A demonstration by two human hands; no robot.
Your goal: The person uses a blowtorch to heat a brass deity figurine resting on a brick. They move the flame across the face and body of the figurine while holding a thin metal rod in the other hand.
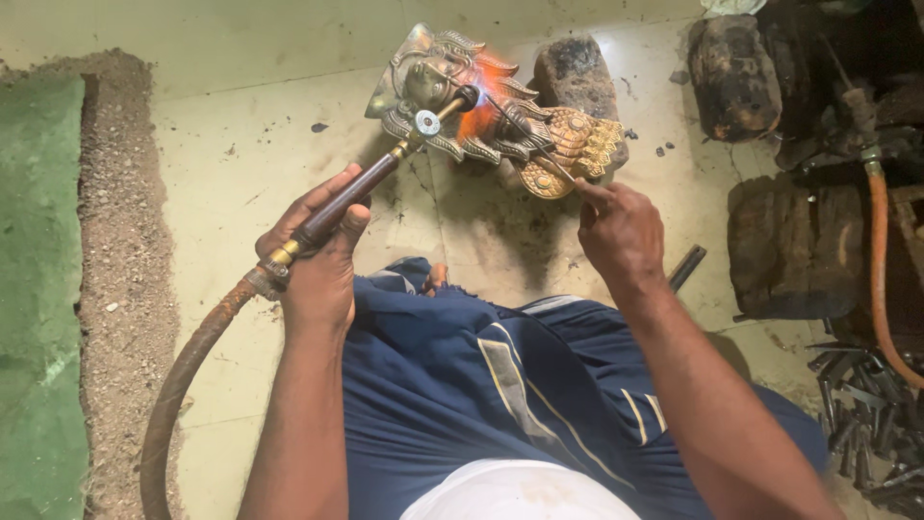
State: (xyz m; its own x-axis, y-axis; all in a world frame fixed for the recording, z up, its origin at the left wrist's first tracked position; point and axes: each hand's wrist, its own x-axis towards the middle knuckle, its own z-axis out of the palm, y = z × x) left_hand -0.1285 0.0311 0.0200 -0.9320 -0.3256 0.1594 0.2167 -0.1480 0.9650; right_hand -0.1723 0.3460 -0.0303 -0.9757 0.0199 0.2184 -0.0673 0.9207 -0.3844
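- No packages, labels, signs or screens show anywhere in this view.

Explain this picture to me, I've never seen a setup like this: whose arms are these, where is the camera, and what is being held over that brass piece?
This single view comes from a camera worn on the person's head, looking down past their lap in blue shorts to the floor. Both arms are their own. The left hand grips a gas torch by its brown handle; a rusty hose trails from it. An orange flame at its tip plays on an ornate brass casting, which leans on a charred block. The right hand pinches a thin rod whose tip reaches toward the flame. More blackened blocks, an orange hose and scrap metal pieces lie at the right.
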